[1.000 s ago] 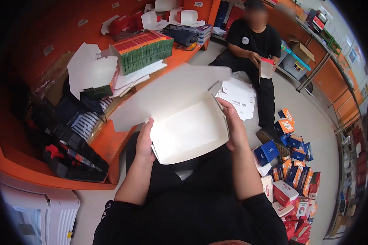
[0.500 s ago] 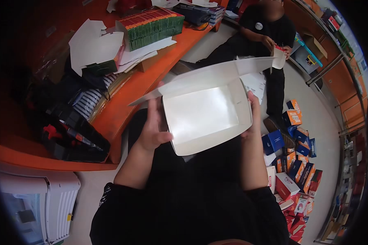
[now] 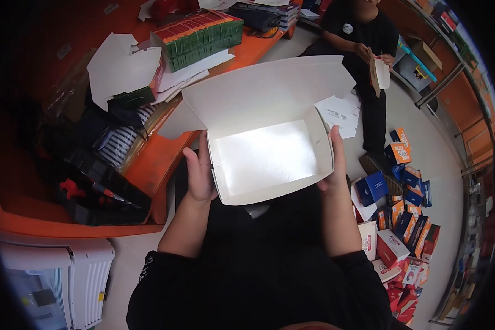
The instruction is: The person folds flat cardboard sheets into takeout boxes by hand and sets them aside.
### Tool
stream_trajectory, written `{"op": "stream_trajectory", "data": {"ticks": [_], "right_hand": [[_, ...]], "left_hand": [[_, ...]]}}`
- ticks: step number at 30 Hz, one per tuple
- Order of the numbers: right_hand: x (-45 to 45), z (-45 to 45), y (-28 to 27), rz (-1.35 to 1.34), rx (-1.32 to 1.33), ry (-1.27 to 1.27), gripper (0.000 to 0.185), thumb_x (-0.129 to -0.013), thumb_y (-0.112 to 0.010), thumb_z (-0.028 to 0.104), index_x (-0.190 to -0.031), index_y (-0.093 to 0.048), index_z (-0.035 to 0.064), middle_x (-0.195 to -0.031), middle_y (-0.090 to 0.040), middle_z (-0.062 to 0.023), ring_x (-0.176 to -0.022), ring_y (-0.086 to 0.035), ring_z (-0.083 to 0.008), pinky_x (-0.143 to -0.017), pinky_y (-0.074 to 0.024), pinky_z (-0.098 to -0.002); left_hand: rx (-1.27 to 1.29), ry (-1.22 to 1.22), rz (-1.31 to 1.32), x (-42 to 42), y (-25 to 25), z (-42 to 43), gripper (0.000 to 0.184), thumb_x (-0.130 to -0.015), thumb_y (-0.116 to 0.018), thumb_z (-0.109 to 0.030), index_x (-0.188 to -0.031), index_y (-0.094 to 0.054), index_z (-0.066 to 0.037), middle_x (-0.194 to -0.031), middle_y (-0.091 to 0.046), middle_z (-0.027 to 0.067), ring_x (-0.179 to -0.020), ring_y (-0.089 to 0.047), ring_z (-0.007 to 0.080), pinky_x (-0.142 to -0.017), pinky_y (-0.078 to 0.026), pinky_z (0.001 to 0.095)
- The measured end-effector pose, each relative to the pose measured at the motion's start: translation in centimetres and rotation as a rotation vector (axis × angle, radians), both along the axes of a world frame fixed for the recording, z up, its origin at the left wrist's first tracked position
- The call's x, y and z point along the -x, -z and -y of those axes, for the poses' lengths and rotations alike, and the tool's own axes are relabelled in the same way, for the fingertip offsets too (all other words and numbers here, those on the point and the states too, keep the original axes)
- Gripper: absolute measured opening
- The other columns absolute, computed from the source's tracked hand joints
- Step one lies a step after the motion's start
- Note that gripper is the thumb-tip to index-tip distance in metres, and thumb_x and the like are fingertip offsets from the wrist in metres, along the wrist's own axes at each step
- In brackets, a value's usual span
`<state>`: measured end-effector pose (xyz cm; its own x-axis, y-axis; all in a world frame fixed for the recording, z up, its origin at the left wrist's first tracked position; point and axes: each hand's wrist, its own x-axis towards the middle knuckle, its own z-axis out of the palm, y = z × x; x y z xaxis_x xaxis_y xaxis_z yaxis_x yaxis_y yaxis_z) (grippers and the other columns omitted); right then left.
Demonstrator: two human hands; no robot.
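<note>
A white-lined cardboard box (image 3: 267,159) is held up in front of me over my lap, its inside facing me. Its wide lid (image 3: 269,91) stands up at the far side, with smaller flaps at the lid's ends. My left hand (image 3: 201,171) supports the left wall, thumb raised and apart from the box, other fingers partly hidden behind it. On the opposite side my right hand (image 3: 334,165) grips the right wall, with some fingers out of sight underneath. Nothing is inside the box.
An orange shelf (image 3: 165,151) at the left bears an open box (image 3: 124,71) and a stack of green-and-red folded cartons (image 3: 198,38). Several finished-looking boxes (image 3: 393,247) lie on the floor at right. Another person (image 3: 357,33) sits ahead, holding a carton (image 3: 379,74).
The lid has swung further back, showing more of its inner face. My left thumb has lifted off the box's edge. The other person's carton has turned.
</note>
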<state>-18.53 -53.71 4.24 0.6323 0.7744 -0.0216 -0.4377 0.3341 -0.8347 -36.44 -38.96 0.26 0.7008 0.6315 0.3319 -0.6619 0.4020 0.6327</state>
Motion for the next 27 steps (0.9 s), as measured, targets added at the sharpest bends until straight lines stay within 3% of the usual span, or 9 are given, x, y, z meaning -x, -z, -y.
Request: {"op": "stream_trajectory", "data": {"ticks": [5,11,14,16,17,21,24,25,27], "right_hand": [[-0.2,-0.2,0.5,-0.024,0.028,0.017,0.053,-0.089,-0.044,0.037,-0.129,-0.038,0.0022,-0.121,-0.049,-0.0112,-0.111,-0.048,-0.0212,-0.094,-0.0376,-0.0310],[0.4,0.6,2.1,-0.033,0.024,-0.080,0.047,-0.087,-0.047,0.028,-0.128,-0.037,0.0062,-0.127,-0.042,-0.0101,-0.116,-0.042,-0.0208,-0.096,-0.0352,-0.0301],[-0.1,2.1,3.7,0.057,-0.180,-0.234,0.056,-0.090,-0.037,0.050,-0.129,-0.039,0.0091,-0.134,-0.037,-0.0075,-0.127,-0.029,-0.0200,-0.104,-0.0227,-0.0354],[-2.0,2.8,4.2,-0.055,-0.264,-0.205,0.062,-0.090,-0.031,0.056,-0.130,-0.040,0.0091,-0.137,-0.034,-0.0060,-0.130,-0.024,-0.0192,-0.105,-0.0193,-0.0381],[-2.7,3.1,4.1,-0.054,-0.257,-0.128,0.061,-0.090,-0.035,0.053,-0.129,-0.041,0.0066,-0.136,-0.037,-0.0082,-0.126,-0.032,-0.0208,-0.102,-0.0250,-0.0380],[-3.8,3.4,2.9,0.282,-0.284,-0.329,0.070,-0.088,-0.046,0.050,-0.131,-0.035,-0.0035,-0.131,-0.042,-0.0171,-0.119,-0.043,-0.0268,-0.101,-0.0305,-0.0394],[-2.9,3.1,1.2,0.412,-0.422,-0.599,0.081,-0.083,-0.052,0.054,-0.133,-0.031,-0.0064,-0.135,-0.037,-0.0197,-0.125,-0.036,-0.0299,-0.104,-0.0260,-0.0421],[-3.2,2.3,1.9,0.485,-0.570,-0.692,0.096,-0.073,-0.061,0.061,-0.133,-0.030,-0.0070,-0.138,-0.031,-0.0206,-0.128,-0.031,-0.0327,-0.105,-0.0236,-0.0438],[-3.4,2.4,3.8,0.366,-0.625,-0.728,0.105,-0.067,-0.063,0.065,-0.134,-0.027,-0.0074,-0.140,-0.028,-0.0207,-0.130,-0.028,-0.0338,-0.105,-0.0224,-0.0450]], "left_hand": [[-0.092,-0.028,-0.272,-0.2,-1.0,0.2,0.055,-0.093,-0.039,-0.033,-0.136,-0.022,-0.003,-0.130,-0.039,0.0139,-0.120,-0.039,0.0225,-0.100,-0.032,0.0354],[0.158,0.111,-0.263,-0.4,2.1,-1.9,0.050,-0.088,-0.043,-0.025,-0.132,-0.032,-0.004,-0.125,-0.046,0.0138,-0.114,-0.047,0.0247,-0.094,-0.040,0.0359],[0.287,0.295,-0.248,0.6,3.6,-2.4,0.047,-0.089,-0.041,-0.030,-0.128,-0.039,-0.002,-0.120,-0.051,0.0139,-0.109,-0.051,0.0248,-0.091,-0.042,0.0361],[0.392,0.377,-0.259,0.5,3.3,-2.1,0.047,-0.091,-0.039,-0.033,-0.125,-0.042,-0.001,-0.117,-0.053,0.0140,-0.106,-0.053,0.0247,-0.089,-0.043,0.0360],[0.460,0.409,-0.269,0.4,2.9,-1.5,0.048,-0.091,-0.039,-0.035,-0.123,-0.044,0.000,-0.117,-0.054,0.0141,-0.105,-0.053,0.0247,-0.089,-0.044,0.0358],[0.593,0.434,-0.450,-0.6,1.8,0.9,0.046,-0.093,-0.040,-0.036,-0.120,-0.047,0.001,-0.111,-0.057,0.0143,-0.099,-0.057,0.0241,-0.084,-0.046,0.0347],[0.554,0.387,-0.486,-1.3,2.1,2.1,0.041,-0.093,-0.043,-0.032,-0.115,-0.049,0.001,-0.104,-0.059,0.0134,-0.092,-0.060,0.0221,-0.079,-0.048,0.0327],[0.583,0.393,-0.457,-1.4,1.1,2.5,0.040,-0.093,-0.043,-0.032,-0.114,-0.050,0.001,-0.103,-0.059,0.0131,-0.091,-0.060,0.0215,-0.078,-0.049,0.0324],[0.600,0.377,-0.427,-1.4,0.4,2.6,0.038,-0.093,-0.043,-0.030,-0.112,-0.051,0.001,-0.100,-0.060,0.0127,-0.088,-0.061,0.0204,-0.076,-0.049,0.0318]]}}
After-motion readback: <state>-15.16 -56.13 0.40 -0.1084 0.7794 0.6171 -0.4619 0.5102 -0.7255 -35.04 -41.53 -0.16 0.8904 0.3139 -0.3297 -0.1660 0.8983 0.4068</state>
